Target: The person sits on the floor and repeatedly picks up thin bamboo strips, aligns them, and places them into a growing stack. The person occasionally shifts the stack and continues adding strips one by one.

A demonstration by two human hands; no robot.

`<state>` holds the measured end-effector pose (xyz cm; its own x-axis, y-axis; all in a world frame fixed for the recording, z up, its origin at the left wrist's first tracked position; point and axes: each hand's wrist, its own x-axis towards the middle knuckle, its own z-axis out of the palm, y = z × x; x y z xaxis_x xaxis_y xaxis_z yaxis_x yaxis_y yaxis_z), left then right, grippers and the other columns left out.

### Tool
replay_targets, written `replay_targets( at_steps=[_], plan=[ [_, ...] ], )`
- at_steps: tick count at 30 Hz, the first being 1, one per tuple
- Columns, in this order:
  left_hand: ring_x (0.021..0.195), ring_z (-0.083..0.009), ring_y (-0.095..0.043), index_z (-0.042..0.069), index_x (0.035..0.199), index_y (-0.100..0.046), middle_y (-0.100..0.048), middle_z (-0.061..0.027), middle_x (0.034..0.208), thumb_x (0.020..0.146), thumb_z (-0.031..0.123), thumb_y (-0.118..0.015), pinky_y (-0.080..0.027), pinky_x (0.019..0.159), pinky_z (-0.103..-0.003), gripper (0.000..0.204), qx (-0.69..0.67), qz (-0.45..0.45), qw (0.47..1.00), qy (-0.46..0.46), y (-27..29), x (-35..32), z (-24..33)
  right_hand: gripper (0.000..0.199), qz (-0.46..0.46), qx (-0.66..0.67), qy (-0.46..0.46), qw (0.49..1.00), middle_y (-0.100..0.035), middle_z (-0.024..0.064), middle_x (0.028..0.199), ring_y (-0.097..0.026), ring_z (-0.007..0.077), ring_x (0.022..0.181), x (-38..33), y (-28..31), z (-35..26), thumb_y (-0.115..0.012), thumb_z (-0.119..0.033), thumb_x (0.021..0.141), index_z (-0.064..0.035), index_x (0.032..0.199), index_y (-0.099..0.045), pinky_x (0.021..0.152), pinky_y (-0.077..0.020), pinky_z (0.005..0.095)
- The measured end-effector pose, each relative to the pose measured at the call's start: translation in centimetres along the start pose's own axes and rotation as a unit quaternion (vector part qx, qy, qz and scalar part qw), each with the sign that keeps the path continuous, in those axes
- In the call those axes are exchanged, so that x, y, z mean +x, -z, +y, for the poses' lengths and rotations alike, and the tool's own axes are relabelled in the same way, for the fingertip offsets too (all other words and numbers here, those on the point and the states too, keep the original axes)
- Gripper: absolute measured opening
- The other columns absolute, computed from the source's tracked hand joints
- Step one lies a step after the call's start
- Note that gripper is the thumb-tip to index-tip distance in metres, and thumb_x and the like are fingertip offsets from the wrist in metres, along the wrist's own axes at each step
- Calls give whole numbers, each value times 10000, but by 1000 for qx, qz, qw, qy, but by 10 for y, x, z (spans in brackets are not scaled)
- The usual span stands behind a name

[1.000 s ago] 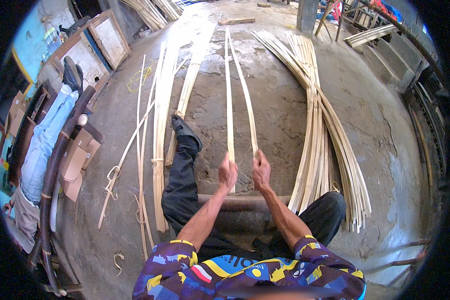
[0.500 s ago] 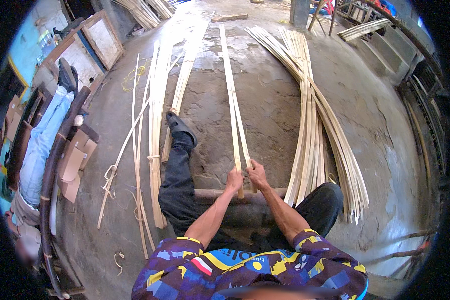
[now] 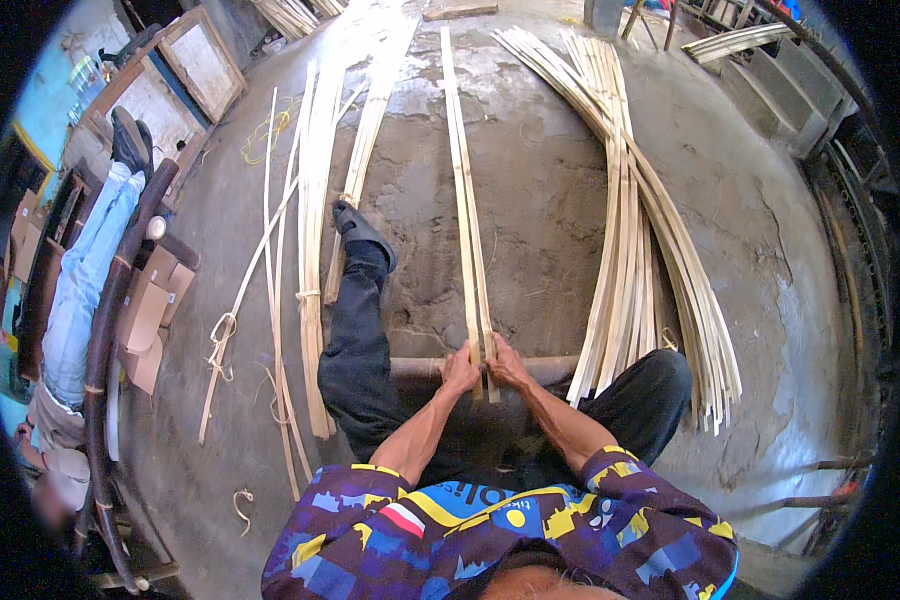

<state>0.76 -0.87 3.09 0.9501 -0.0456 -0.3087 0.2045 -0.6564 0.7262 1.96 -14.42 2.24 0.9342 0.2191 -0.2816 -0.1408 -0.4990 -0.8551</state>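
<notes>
The bamboo strip (image 3: 464,200), seemingly two thin slats lying side by side, runs from the hands straight out toward twelve o'clock across the concrete floor (image 3: 770,250), its near end pinned over a round log (image 3: 550,366) that lies crosswise under it, likely as a rest to lift that end. The left hand (image 3: 459,372) is closed on the left slat and the right hand (image 3: 508,366) on the right one, thumbs pressing close together, though whether the fingers wrap fully underneath is hard to tell. The person sits behind the log, the left leg (image 3: 355,330) stretched toward eleven o'clock for bracing. At two o'clock lies a fanned bundle of finished slats (image 3: 630,240); at ten o'clock, more loose strips (image 3: 310,220) within reach.
</notes>
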Motion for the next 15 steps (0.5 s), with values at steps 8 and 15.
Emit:
replay_targets(
  at_steps=[8, 15],
  plan=[
    [1102, -308, -302, 59, 1213, -307, -338, -109, 1206, 655, 178, -590, -232, 868, -489, 637, 207, 10, 974, -94, -1, -21, -2, 600, 61, -171, 67, 981, -561, 157, 933, -521, 349, 820, 21, -20, 28, -577, -178, 638, -136, 1184, -334, 688, -392, 448],
    [1141, -301, -276, 44, 1245, -268, -287, -103, 1275, 604, 230, -609, -246, 857, -515, 749, 216, -21, 966, -140, -3, -26, -12, 542, 18, -119, -68, 990, -572, 112, 973, -513, 311, 944, 6, -3, -3, -535, -170, 665, -192, 1184, -382, 787, -358, 439]
  ],
)
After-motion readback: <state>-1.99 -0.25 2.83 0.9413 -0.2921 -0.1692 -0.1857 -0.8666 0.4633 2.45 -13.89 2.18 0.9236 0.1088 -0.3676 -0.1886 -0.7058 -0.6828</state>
